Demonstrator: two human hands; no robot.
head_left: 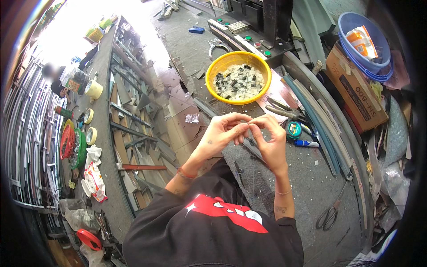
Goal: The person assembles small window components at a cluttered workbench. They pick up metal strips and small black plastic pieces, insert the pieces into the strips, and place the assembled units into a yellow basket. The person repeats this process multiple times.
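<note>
My left hand (223, 133) and my right hand (271, 141) meet at the fingertips above the near part of the workbench. Both are closed in a pinch, thumbs against fingers. Whatever lies between the fingertips is too small and hidden to name. A long grey metal profile (204, 107) runs slantwise beneath the hands; whether they touch it I cannot tell. Just beyond the hands stands a yellow plastic basket (212, 91) holding many small whitish and black pieces (238, 82). Right of my right hand lie pliers (281, 109), a teal tape measure (294, 129) and a blue marker (307, 143).
Scissors (328, 218) lie at the right front of the bench. Long metal strips (311, 120) line its right side, with a cardboard box (356, 89) and a blue bucket (382, 40) beyond. A rack of profile offcuts (133, 115) stands left; another person (57, 82) is farther back.
</note>
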